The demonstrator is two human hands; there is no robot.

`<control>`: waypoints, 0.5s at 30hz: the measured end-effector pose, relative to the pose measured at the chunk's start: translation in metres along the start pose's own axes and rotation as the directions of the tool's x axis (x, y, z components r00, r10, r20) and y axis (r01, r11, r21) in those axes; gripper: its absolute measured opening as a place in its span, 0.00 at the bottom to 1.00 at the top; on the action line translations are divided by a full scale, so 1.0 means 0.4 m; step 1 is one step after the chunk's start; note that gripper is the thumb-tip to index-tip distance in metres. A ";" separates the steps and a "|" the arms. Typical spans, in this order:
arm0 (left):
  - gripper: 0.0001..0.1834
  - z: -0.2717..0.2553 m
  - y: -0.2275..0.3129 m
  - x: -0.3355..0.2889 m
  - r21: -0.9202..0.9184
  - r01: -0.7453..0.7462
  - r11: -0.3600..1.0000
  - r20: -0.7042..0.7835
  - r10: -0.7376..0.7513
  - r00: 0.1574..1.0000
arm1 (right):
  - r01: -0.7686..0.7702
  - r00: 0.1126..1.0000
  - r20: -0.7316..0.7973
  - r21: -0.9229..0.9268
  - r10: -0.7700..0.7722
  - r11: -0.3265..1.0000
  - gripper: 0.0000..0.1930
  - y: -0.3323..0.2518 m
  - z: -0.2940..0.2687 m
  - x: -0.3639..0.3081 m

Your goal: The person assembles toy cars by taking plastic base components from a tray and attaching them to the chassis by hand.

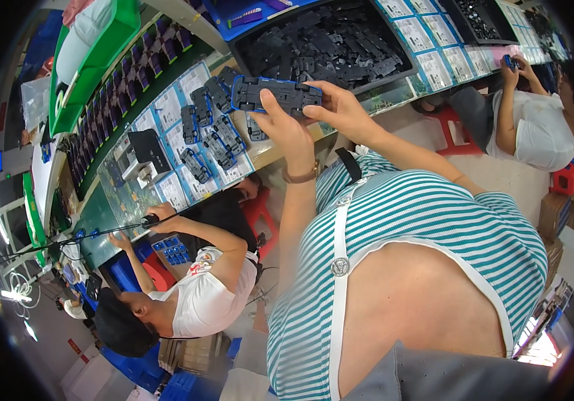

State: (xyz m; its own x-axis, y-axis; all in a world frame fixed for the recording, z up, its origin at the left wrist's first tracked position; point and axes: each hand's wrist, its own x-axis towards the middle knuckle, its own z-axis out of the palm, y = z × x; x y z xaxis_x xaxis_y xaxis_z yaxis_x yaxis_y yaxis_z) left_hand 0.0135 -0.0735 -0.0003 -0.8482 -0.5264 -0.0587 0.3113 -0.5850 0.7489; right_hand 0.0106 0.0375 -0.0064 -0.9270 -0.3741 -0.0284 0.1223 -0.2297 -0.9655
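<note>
In front of me, between both hands, is a toy car [253, 91] with its black underside turned up and a blue body edge showing around it. My left hand [288, 131] grips it from the near side, the thumb laid on the black base. My right hand [340, 109] closes on its right end with thumb and fingers. Several more toy cars [215, 137], black bases up with blue edges, lie on the bench just left of my hands. Beyond the held car stands a black tray [412, 67] heaped with black car base parts [327, 43].
Printed sheets [415, 33] cover parts of the bench. A black box [148, 152] sits left of the cars; purple-and-black pieces [110, 100] fill a green conveyor behind. Co-workers sit at left [200, 301] and right [534, 123]. Another black tray [477, 20] holds small parts.
</note>
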 end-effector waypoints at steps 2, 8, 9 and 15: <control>0.19 -0.003 0.003 -0.002 0.203 -0.183 0.962 -0.017 0.190 0.982 | -0.007 1.000 0.014 0.023 0.006 1.000 0.25 0.010 0.009 0.002; 0.20 -0.038 0.001 0.021 0.033 -0.055 0.998 -0.047 0.057 0.997 | -0.104 0.994 0.052 0.077 0.100 0.992 0.26 0.016 0.015 0.018; 0.20 -0.043 0.002 0.023 0.032 -0.052 0.998 -0.048 0.054 0.997 | -0.108 0.993 0.050 0.058 0.105 0.992 0.26 0.019 0.016 0.017; 0.21 -0.031 0.023 0.015 0.278 -0.188 0.942 -0.041 0.207 0.977 | -0.059 0.997 0.058 0.057 0.055 0.997 0.25 0.018 0.030 0.009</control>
State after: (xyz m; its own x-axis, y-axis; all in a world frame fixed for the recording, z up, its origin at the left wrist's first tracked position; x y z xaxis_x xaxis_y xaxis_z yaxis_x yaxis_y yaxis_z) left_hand 0.0163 -0.0896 -0.0021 -0.7467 -0.6614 0.0705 0.3334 -0.2805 0.9001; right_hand 0.0124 0.0237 -0.0103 -0.8966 -0.4378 -0.0666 0.1966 -0.2586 -0.9458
